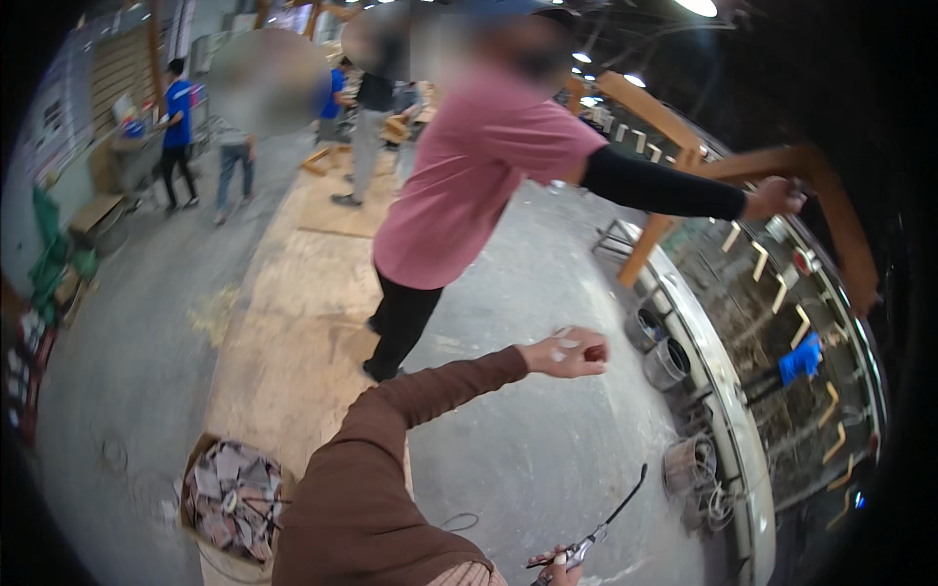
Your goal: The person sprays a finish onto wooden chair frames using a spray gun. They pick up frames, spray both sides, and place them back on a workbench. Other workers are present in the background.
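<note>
My left hand (567,353) reaches out mid-air in a brown sleeve, its fingers curled in and whitish patches on its back. No object shows in it. At the lower edge my right hand (561,572), partly cut off, is closed round the grip of a silver air blow gun (578,549). The gun's thin black nozzle points up and to the right. Ahead, a person in a pink shirt (459,186) stretches a black-sleeved arm to a brown wooden frame (762,162), one hand on or beside it.
A cardboard box (203,449) of scraps sits at lower left on plywood sheets (283,322). Several metal buckets (667,363) stand along the pale-edged line (728,430) at right, where angled wooden pieces (801,322) are spread. A thin hose or cable lies on the floor. Other people stand farther back.
</note>
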Demonstrator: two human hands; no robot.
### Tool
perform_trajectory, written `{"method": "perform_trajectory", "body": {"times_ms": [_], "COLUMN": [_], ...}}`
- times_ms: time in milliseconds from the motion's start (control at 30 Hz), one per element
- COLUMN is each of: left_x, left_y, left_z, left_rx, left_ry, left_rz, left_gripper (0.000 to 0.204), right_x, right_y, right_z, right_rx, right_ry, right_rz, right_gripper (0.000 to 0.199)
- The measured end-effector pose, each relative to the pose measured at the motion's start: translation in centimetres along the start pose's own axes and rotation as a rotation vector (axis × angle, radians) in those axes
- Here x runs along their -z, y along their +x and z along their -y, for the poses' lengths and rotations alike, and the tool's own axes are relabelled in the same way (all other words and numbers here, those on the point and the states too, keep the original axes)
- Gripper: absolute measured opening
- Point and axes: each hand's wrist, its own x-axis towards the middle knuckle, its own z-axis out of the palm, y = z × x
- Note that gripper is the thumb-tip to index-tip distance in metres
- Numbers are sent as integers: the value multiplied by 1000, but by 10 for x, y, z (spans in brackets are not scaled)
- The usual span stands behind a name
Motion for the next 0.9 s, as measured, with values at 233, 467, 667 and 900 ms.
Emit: {"method": "perform_trajectory", "body": {"times_ms": [233,467,667,900], "left_x": [41,68,94,84], "left_y": [46,85,141,193], "left_z": [-60,-67,-53,-57], "left_rx": [-286,-529,-381,-269], "left_ry": [125,418,352,329], "left_rz": [-249,-332,-432,-327], "left_gripper": [18,22,43,66], "right_x": [41,37,31,29], "right_y": [-6,-32,-54,-69], "right_z": [-22,-7,1,-6], "right_rx": [-97,-52,-3,35], "right_ry": [-131,-118,-108,-35], "right_rz": [-119,-154,-202,-260], "right_gripper": [14,18,18,17]}}
